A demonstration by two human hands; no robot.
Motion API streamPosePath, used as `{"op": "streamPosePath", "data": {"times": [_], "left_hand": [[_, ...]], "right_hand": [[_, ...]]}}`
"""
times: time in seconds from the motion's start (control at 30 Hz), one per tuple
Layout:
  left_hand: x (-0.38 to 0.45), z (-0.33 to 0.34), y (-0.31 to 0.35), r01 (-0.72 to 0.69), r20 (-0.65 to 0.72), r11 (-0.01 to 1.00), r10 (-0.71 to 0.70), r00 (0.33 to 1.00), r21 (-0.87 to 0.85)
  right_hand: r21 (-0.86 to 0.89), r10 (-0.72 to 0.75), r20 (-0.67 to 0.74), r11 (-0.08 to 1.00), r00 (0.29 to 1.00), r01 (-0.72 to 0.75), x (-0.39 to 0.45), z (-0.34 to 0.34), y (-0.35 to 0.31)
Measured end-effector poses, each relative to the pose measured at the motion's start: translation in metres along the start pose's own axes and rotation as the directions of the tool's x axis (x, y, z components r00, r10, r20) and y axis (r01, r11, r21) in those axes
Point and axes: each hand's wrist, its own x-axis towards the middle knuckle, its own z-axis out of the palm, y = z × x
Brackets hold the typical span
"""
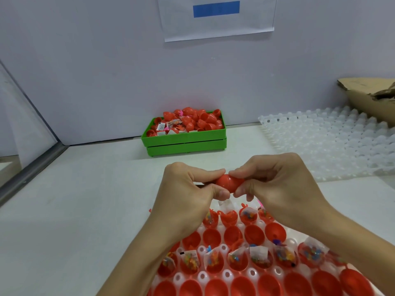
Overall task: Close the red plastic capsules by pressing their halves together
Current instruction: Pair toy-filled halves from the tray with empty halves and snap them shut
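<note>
I see the left hand and right hand each pinching one end of a red capsule, held in the air above the near tray of open halves. The seam looks nearly shut. Risks, as I judge them: halves meeting crooked would jam the rim; the smooth shell could slip from the fingertips and fall among the filled halves, scattering sachets.
</note>
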Motion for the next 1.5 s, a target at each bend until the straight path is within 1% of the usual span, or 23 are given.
{"op": "streamPosePath", "data": {"times": [0.1, 0.2, 0.3, 0.37, 0.5, 0.6, 0.73, 0.8, 0.93, 1.0, 1.1, 1.23, 1.3, 1.37, 1.5], "left_hand": [[-0.001, 0.001, -0.001, 0.006, 0.020, 1.000, -0.006, 1.000, 0.028], [-0.001, 0.000, -0.002, -0.027, 0.016, 0.999, 0.026, 1.000, 0.043], [0.000, -0.001, -0.003, -0.036, -0.020, 0.999, 0.036, 0.999, 0.020], [0.000, -0.001, -0.003, -0.024, -0.018, 1.000, 0.024, 1.000, -0.006], [0.000, -0.005, 0.000, -0.060, -0.026, 0.996, 0.059, 0.998, -0.063], [0.004, -0.005, 0.002, -0.116, -0.027, 0.986, 0.114, 0.993, -0.119], [0.005, -0.003, 0.000, -0.116, -0.052, 0.983, 0.109, 0.993, -0.140], [0.005, -0.003, -0.001, -0.113, -0.062, 0.983, 0.105, 0.993, -0.146], [0.006, -0.004, -0.003, -0.107, -0.030, 0.987, 0.104, 0.994, -0.122], [0.007, -0.004, -0.005, -0.120, 0.006, 0.986, 0.121, 0.993, -0.117], [0.007, -0.004, -0.006, -0.145, 0.046, 0.987, 0.148, 0.988, -0.073], [0.007, -0.004, -0.008, -0.161, 0.093, 0.987, 0.160, 0.983, 0.005], [0.007, -0.004, -0.009, -0.157, 0.146, 0.988, 0.155, 0.977, -0.001], [0.006, -0.005, -0.010, -0.179, 0.171, 0.984, 0.179, 0.969, -0.013], [0.008, -0.009, -0.012, -0.249, 0.181, 0.968, 0.240, 0.954, 0.025]], "right_hand": [[-0.058, -0.024, 0.003, 0.998, 1.000, 0.024, 0.000, 0.000, 0.000], [-0.115, -0.064, 0.002, 0.991, 0.998, 0.063, 0.001, 0.002, 0.001], [-0.123, -0.094, -0.004, 0.988, 0.996, 0.093, 0.005, 0.006, 0.001], [-0.146, -0.115, 0.005, 0.983, 0.993, 0.115, 0.007, 0.008, 0.000], [-0.118, -0.120, 0.006, 0.986, 0.993, 0.119, 0.010, 0.005, -0.005], [-0.091, -0.136, -0.007, 0.987, 0.991, 0.135, 0.013, 0.003, -0.009], [-0.070, -0.144, 0.013, 0.987, 0.989, 0.145, 0.008, 0.007, -0.012], [-0.062, -0.109, -0.006, 0.992, 0.994, 0.109, 0.006, 0.007, -0.009], [0.007, -0.015, 0.002, 1.000, 1.000, 0.015, 0.008, 0.004, -0.007], [0.055, 0.010, -0.017, 0.998, 1.000, -0.009, 0.009, 0.002, -0.007], [0.114, 0.022, 0.017, 0.993, 1.000, -0.024, 0.009, 0.002, -0.009], [0.120, 0.095, 0.041, 0.988, 0.995, -0.099, 0.010, -0.001, -0.004], [0.104, 0.142, 0.060, 0.984, 0.988, -0.147, 0.011, -0.004, -0.001], [0.086, 0.169, 0.078, 0.981, 0.983, -0.176, 0.012, -0.007, -0.001], [0.078, 0.230, 0.174, 0.966, 0.958, -0.246, 0.013, -0.004, 0.000]]}}
